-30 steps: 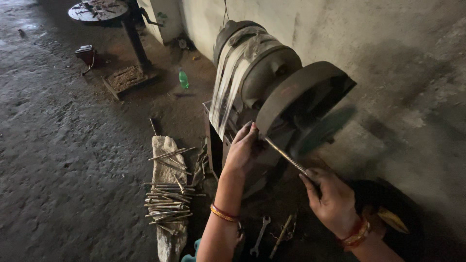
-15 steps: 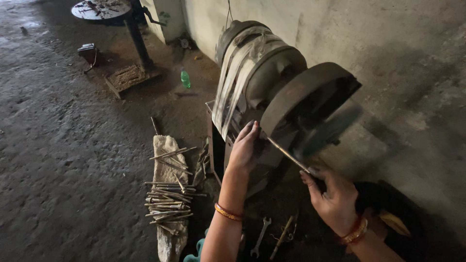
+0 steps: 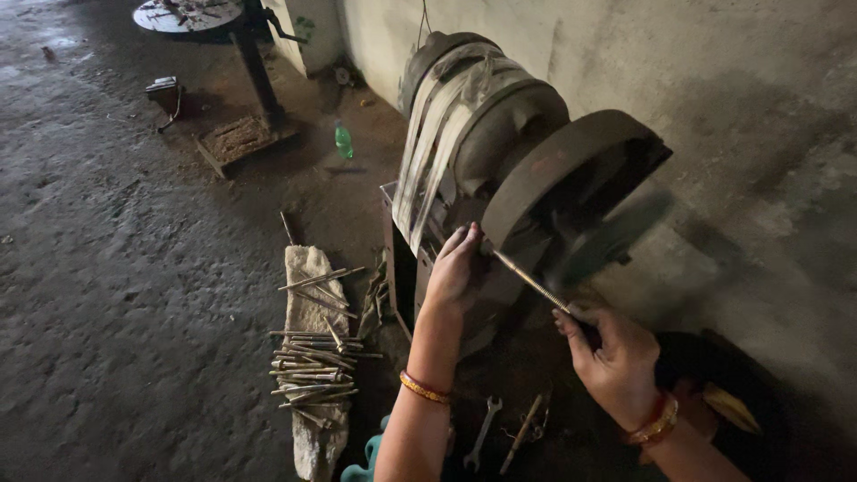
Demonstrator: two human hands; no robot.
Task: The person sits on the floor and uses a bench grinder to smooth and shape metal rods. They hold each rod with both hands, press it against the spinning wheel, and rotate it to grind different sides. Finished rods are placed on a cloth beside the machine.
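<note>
The right hand (image 3: 616, 361) clenched a thin metal rod (image 3: 528, 279); the left hand's (image 3: 455, 272) fingers (image 3: 466, 243) steadied its far tip against the grinding machine (image 3: 536, 170).

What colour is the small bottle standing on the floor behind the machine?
The bottle is green, with a pale cap; the head view shows it best.

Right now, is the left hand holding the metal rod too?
No, only the right hand grips the metal rod; the left hand rests flat against the grinding machine.

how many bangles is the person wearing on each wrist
2 bands show: one orange bangle on the left wrist, one reddish bangle stack on the right wrist; thin bangles within the stack can't be separated.
</note>
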